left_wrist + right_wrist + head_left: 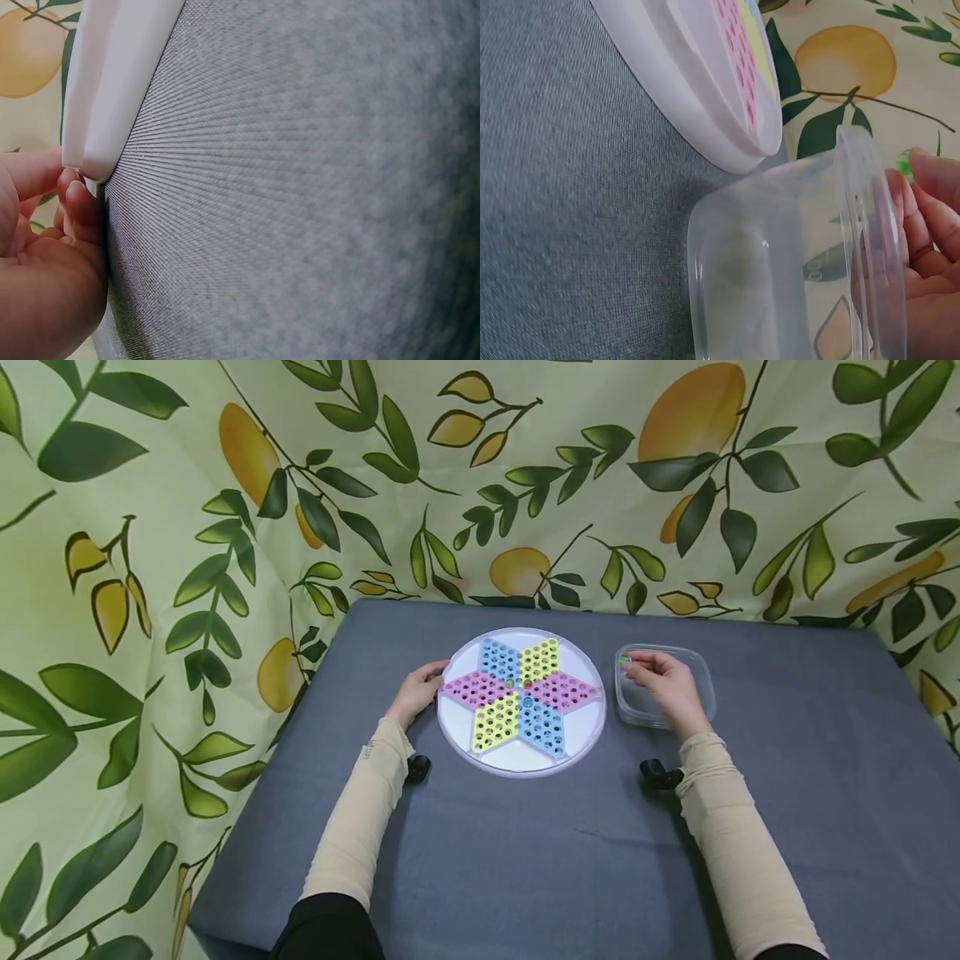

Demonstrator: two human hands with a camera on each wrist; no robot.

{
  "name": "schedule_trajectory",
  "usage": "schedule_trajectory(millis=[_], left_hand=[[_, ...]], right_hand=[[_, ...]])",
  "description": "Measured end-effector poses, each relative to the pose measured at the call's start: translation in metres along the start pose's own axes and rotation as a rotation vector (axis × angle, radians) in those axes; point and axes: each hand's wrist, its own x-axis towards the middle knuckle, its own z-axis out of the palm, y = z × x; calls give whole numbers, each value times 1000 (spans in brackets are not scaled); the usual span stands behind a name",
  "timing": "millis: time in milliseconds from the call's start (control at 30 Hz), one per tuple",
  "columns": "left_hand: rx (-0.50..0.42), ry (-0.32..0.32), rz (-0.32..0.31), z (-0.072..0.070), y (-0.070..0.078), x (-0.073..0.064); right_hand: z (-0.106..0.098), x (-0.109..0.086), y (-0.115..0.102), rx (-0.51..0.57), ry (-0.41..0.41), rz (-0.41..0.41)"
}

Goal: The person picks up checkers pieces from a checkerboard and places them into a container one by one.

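A round white Chinese checkers board (465,752) with a star of blue, yellow and pink hole fields lies on the table. My left hand (417,692) holds its left rim (112,97), thumb and fingertips at the edge. Near the star's centre sit a green marble (510,683), a red marble (528,684) and a blue marble (528,702). My right hand (670,687) is over a clear plastic container (701,672) to the board's right. Between thumb and finger it pinches a green marble (904,163), partly hidden by the fingertips.
Grey cloth (525,852) covers the table. A curtain (465,510) printed with leaves and fruit hangs behind the table and along its left side. Dark wrist cameras (660,774) sit beneath both forearms, close over the cloth.
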Motion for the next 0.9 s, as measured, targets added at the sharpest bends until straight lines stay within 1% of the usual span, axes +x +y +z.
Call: schedule_trajectory(millis=[133, 333, 467, 600, 833, 867, 900], left_hand=[[0, 1, 4, 1, 1, 0], [10, 19, 12, 1, 1, -1], [23, 32, 25, 1, 0, -3], [26, 30, 18, 1, -1, -6], [20, 30, 13, 1, 2, -6], [22, 28, 14, 1, 2, -6], [21, 27, 16, 1, 2, -5]], right_hand=[[-4, 3, 1, -22, -2, 19], [-7, 10, 3, -4, -30, 28], [-9, 13, 6, -67, -58, 40], [-9, 15, 9, -130, -78, 68], [-10, 21, 13, -175, -89, 82], [-11, 25, 19, -172, -87, 76], [-11, 25, 18, -179, -90, 78]])
